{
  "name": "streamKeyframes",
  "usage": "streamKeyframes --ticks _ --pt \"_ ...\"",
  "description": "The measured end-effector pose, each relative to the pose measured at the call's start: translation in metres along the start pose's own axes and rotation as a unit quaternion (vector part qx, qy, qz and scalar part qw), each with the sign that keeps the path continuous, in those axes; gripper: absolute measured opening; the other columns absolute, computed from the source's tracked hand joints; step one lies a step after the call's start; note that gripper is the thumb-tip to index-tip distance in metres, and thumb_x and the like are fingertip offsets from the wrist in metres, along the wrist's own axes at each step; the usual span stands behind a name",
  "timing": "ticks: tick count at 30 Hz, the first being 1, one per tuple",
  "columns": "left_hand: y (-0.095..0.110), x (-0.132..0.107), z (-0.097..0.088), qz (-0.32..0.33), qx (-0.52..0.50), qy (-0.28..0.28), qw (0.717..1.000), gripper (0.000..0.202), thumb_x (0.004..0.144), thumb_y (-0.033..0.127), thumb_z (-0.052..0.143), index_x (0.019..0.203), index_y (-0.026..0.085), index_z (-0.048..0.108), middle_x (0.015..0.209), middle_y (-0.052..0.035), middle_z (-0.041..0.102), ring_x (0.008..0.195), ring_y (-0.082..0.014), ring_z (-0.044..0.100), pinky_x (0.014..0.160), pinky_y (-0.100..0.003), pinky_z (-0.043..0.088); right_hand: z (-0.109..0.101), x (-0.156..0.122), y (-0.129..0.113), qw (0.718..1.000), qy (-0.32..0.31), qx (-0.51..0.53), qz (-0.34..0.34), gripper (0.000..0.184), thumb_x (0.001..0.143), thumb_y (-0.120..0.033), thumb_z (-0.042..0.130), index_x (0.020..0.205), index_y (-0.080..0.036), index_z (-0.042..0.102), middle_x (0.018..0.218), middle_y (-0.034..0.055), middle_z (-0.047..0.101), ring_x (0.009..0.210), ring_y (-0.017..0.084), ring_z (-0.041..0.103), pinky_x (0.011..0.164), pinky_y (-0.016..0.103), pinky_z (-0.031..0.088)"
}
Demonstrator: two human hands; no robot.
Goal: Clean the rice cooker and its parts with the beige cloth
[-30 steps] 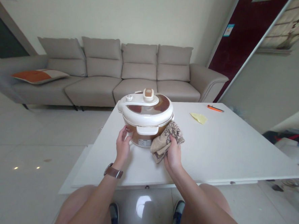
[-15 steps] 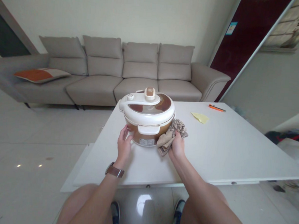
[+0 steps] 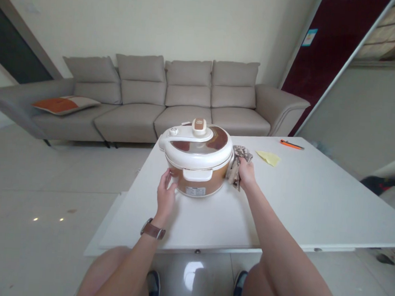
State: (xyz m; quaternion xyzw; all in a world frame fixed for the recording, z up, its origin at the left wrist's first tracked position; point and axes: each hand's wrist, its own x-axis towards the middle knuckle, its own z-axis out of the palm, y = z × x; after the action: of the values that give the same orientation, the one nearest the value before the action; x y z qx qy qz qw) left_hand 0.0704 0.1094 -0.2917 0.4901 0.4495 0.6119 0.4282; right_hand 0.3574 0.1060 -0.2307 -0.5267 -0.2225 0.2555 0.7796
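Note:
An electric pressure cooker (image 3: 197, 157) with a white and brown lid and a gold-brown body stands upright on the white table, its lid on. My left hand (image 3: 166, 195) rests against the cooker's lower left side, thumb and fingers apart. In my right hand (image 3: 247, 172) is a bunched patterned cloth (image 3: 236, 164), pressed to the right side of the cooker; my fingers are closed round it and partly hidden by the fabric. A white side handle and a printed label face me.
On the white table (image 3: 301, 199), right of the cooker, lie a yellow piece of paper or cloth (image 3: 268, 158) and an orange utility knife (image 3: 291, 145). A grey sofa (image 3: 186, 116) with an orange cushion (image 3: 64, 105) stands behind.
My right hand has moved the cloth from the cooker's front right round to its right side, farther from me. My left hand stays at the left side. The view has shifted slightly.

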Motion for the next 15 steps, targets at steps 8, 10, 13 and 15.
streamKeyframes --ticks 8,10,13,15 --pt "-0.003 -0.001 0.000 0.015 0.022 0.005 1.000 0.061 0.078 0.011 0.065 0.138 0.024 0.062 0.150 -0.0094 0.061 0.143 -0.0266 0.053 0.125 -0.044 0.036 0.005 -0.013 -0.022 0.987 -0.079 -0.033 -0.135 0.024 0.081 -0.024 0.069 0.104 -0.018 0.076 0.112 0.0040 0.079 0.118 0.021 0.066 0.117 0.041 0.042" --pt "-0.004 -0.001 0.000 0.016 0.022 0.004 1.000 0.061 0.078 0.011 0.066 0.138 0.024 0.062 0.149 -0.0092 0.061 0.143 -0.0267 0.053 0.125 -0.045 0.036 0.001 -0.008 -0.009 0.995 -0.044 -0.027 -0.082 0.022 0.082 -0.026 0.068 0.100 -0.018 0.077 0.106 0.0026 0.080 0.115 0.021 0.067 0.115 0.042 0.044" --pt "-0.006 0.000 0.000 0.011 0.017 0.002 1.000 0.063 0.078 0.012 0.067 0.139 0.025 0.062 0.151 -0.0089 0.060 0.144 -0.0267 0.052 0.126 -0.045 0.035 -0.004 0.000 0.010 1.000 0.000 -0.028 0.004 0.022 0.080 -0.028 0.068 0.096 -0.015 0.078 0.093 0.0025 0.080 0.108 0.023 0.069 0.108 0.042 0.049" --pt "-0.005 -0.001 0.001 0.005 0.010 0.001 1.000 0.063 0.079 0.012 0.067 0.140 0.025 0.061 0.153 -0.0087 0.058 0.146 -0.0269 0.050 0.126 -0.045 0.034 -0.003 -0.001 0.012 0.999 0.014 -0.031 0.011 0.023 0.080 -0.027 0.067 0.095 -0.013 0.078 0.091 0.0035 0.079 0.105 0.023 0.070 0.105 0.041 0.051"
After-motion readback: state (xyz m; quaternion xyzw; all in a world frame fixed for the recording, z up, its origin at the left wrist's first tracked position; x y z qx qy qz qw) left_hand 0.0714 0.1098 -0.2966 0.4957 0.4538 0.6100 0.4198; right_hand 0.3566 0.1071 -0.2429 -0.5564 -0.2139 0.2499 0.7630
